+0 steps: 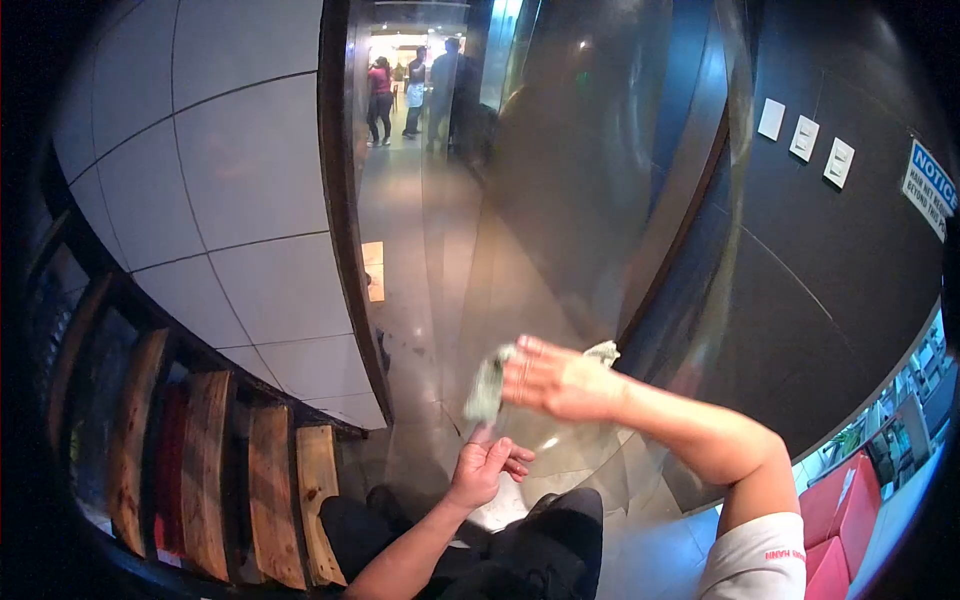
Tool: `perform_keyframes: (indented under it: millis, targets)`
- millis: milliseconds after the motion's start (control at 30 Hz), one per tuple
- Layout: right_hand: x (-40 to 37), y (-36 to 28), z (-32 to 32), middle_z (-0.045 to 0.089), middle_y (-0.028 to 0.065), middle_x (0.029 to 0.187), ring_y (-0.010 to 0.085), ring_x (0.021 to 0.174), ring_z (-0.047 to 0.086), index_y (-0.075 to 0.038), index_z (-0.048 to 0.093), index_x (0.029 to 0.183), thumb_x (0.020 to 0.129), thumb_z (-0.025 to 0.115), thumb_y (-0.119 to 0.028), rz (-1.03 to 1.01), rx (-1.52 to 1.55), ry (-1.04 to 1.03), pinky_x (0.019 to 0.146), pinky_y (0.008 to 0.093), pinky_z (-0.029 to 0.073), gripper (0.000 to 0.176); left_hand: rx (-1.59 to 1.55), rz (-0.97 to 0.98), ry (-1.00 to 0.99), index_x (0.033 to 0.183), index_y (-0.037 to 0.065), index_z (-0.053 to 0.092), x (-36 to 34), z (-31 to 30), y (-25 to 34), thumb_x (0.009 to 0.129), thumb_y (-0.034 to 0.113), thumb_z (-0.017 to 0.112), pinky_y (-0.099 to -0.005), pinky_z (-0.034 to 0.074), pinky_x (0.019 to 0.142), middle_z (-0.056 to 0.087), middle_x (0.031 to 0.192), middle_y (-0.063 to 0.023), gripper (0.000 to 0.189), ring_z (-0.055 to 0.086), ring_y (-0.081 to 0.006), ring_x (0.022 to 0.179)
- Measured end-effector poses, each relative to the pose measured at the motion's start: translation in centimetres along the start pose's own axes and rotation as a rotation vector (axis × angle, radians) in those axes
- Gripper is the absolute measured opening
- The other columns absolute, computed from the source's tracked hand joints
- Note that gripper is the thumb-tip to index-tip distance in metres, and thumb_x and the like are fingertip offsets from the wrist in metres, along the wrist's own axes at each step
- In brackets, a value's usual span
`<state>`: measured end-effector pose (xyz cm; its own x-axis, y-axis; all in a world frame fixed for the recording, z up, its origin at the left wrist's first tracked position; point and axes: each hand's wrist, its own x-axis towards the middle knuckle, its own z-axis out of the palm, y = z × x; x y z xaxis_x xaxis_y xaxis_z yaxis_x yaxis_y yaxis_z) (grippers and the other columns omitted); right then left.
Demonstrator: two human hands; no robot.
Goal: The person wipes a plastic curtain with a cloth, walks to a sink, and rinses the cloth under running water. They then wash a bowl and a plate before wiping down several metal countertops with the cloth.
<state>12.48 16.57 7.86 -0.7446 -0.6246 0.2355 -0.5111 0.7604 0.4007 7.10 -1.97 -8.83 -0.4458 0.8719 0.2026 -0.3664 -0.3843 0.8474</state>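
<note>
My right hand (558, 382) presses a pale green cloth (490, 385) flat against a glass door panel (560, 200), fingers spread over the cloth. Part of the cloth shows past the fingertips on the left and another corner above the wrist. My left hand (485, 468) hangs lower, palm up with fingers loosely curled, just below the cloth and holding nothing. My dark trousers and shoes show beneath both hands.
A dark door frame (345, 230) borders the glass on the left, beside a white tiled wall (230, 190). Wooden slats (265, 490) curve along the lower left. Several people stand far beyond the glass. A dark wall with switches (805, 138) and a notice sign (930, 190) is on the right.
</note>
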Motion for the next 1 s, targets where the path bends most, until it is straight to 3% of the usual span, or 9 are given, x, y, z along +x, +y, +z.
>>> perform_keyframes:
  millis: [100, 300, 400, 467, 633, 667, 733, 833, 1000]
  targets:
    - [1.7, 6.2, -3.4, 0.060, 0.0077, 0.113, 0.0255, 0.118, 0.055, -0.009, 0.061, 0.112, 0.077, 0.059, -0.013, 0.170, -0.199, -0.042, 0.113, 0.0515, 0.030, 0.035, 0.065, 0.031, -0.077, 0.154, 0.017, 0.008, 0.0, 1.6, 1.9, 0.103, 0.018, 0.043, -0.0299, 0.057, 0.064, 0.068, 0.091, -0.0165, 0.062, 0.066, -0.0161, 0.069]
    - [2.6, 21.6, -13.6, 0.056, 0.0097, 0.132, 0.0249, 0.128, 0.049, -0.013, 0.055, 0.127, 0.083, 0.052, -0.004, 0.512, -0.675, 0.038, 0.115, 0.0541, 0.025, 0.045, 0.053, 0.002, -0.174, 0.154, 0.019, 0.005, -1.0, 3.5, 2.3, 0.102, 0.018, 0.045, -0.0313, 0.057, 0.066, 0.069, 0.090, -0.0177, 0.065, 0.066, -0.0169, 0.070]
    - [2.3, 27.9, -16.7, 0.058, 0.0149, 0.129, 0.0299, 0.125, 0.052, -0.008, 0.057, 0.126, 0.090, 0.044, -0.003, 0.507, -0.907, 0.309, 0.113, 0.0528, 0.027, 0.038, 0.010, 0.025, -0.197, 0.154, 0.020, 0.005, -1.9, 3.7, 1.5, 0.102, 0.017, 0.045, -0.0323, 0.057, 0.066, 0.069, 0.090, -0.0192, 0.065, 0.066, -0.0184, 0.071]
    - [4.6, 26.4, -19.3, 0.059, 0.0163, 0.127, 0.0317, 0.122, 0.053, -0.007, 0.057, 0.126, 0.091, 0.046, -0.006, 0.668, -0.759, 0.276, 0.112, 0.0507, 0.030, 0.036, -0.009, 0.020, -0.188, 0.154, 0.021, 0.005, -2.4, 3.4, 1.0, 0.102, 0.017, 0.045, -0.0332, 0.057, 0.067, 0.069, 0.089, -0.0202, 0.066, 0.067, -0.0201, 0.072]
    - [3.9, 27.2, -13.2, 0.061, 0.0169, 0.124, 0.0329, 0.118, 0.055, -0.005, 0.062, 0.119, 0.087, 0.049, 0.002, 0.435, -0.380, 0.393, 0.108, 0.0445, 0.036, 0.035, -0.031, 0.058, -0.132, 0.154, 0.021, 0.006, -1.9, 1.8, 1.6, 0.102, 0.018, 0.045, -0.0329, 0.057, 0.066, 0.069, 0.087, -0.0197, 0.065, 0.066, -0.0198, 0.069]
    - [3.7, 25.7, -11.2, 0.060, 0.0147, 0.123, 0.0313, 0.124, 0.051, -0.007, 0.058, 0.122, 0.079, 0.051, 0.003, 0.429, -0.399, 0.305, 0.115, 0.0461, 0.028, 0.045, -0.034, 0.055, -0.120, 0.154, 0.021, 0.006, -1.3, 1.6, 2.2, 0.102, 0.018, 0.045, -0.0327, 0.057, 0.065, 0.069, 0.087, -0.0194, 0.065, 0.066, -0.0195, 0.068]
    - [3.9, 21.5, -8.4, 0.059, 0.0136, 0.121, 0.0290, 0.126, 0.049, -0.006, 0.058, 0.121, 0.078, 0.052, 0.003, 0.422, -0.238, 0.144, 0.116, 0.0468, 0.027, 0.044, 0.007, 0.087, -0.102, 0.154, 0.017, 0.006, -0.3, 1.6, 3.2, 0.102, 0.018, 0.045, -0.0316, 0.056, 0.063, 0.068, 0.086, -0.0181, 0.064, 0.065, -0.0180, 0.067]
    - [2.9, 15.1, -3.4, 0.058, 0.0159, 0.121, 0.0309, 0.126, 0.049, -0.007, 0.056, 0.124, 0.076, 0.054, 0.002, 0.328, -0.201, 0.149, 0.117, 0.0467, 0.026, 0.049, 0.031, 0.081, -0.059, 0.153, 0.012, 0.007, 1.0, 1.9, 3.7, 0.102, 0.018, 0.044, -0.0305, 0.056, 0.061, 0.068, 0.086, -0.0172, 0.064, 0.065, -0.0168, 0.067]
    - [1.0, 4.5, 1.5, 0.059, 0.0157, 0.123, 0.0303, 0.126, 0.050, -0.004, 0.058, 0.122, 0.073, 0.058, -0.006, 0.216, 0.165, 0.000, 0.117, 0.0453, 0.026, 0.050, 0.039, 0.041, -0.012, 0.153, 0.013, 0.011, 2.5, 0.3, 1.8, 0.103, 0.016, 0.043, -0.0279, 0.056, 0.061, 0.067, 0.087, -0.0151, 0.060, 0.065, -0.0159, 0.067]
